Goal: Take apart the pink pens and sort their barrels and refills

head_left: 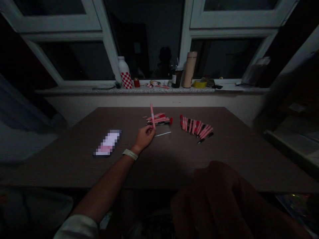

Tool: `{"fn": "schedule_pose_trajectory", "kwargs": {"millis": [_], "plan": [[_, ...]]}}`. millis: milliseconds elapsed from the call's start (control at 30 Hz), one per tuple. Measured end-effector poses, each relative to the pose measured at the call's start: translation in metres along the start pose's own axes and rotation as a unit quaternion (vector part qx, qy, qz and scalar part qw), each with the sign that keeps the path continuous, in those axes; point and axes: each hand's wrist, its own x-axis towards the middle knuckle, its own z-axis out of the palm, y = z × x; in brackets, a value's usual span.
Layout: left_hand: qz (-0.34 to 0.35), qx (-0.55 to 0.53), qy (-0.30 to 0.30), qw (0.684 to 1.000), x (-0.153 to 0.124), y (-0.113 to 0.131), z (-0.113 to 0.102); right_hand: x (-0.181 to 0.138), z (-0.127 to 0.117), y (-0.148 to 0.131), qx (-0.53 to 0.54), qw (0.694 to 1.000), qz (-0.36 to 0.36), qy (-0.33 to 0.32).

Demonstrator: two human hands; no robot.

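My left hand (145,135) reaches out over the brown table (74,156) and pinches a pink pen barrel (152,114), holding it upright. Just right of that hand a thin white refill (162,134) lies on the table. Behind it sits a small pile of pink and red pens (159,119). Further right, a fanned row of pink, red and black pens (195,127) lies on the table. My right hand (219,196) is close to the camera, dark and blurred, low in the view; its fingers look bent, and nothing can be made out in them.
A phone (107,143) lies on the table left of my left hand. The window sill (99,90) behind holds a red-checked white bottle (125,73), a tan flask (189,69), a dark jar (176,78), yellow tape (200,84) and small clutter.
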Motion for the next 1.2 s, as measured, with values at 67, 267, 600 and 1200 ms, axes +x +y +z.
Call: {"fn": "schedule_pose_trajectory", "kwargs": {"millis": [67,267,600,1200], "plan": [[0.006,0.01,-0.003,1.0,0.0,-0.002,0.001,0.036,-0.013,0.014,0.029,0.996,-0.021,0.077],[0.063,0.041,-0.03,0.997,-0.001,0.0,0.001,0.11,-0.102,0.101,-0.057,0.961,0.114,0.246],[0.152,0.126,-0.162,0.967,-0.004,0.007,0.0,0.109,-0.149,0.179,-0.054,0.93,0.056,0.358],[0.137,0.058,-0.182,0.972,-0.005,0.016,0.005,0.102,-0.146,0.19,-0.037,0.94,0.055,0.334]]}}
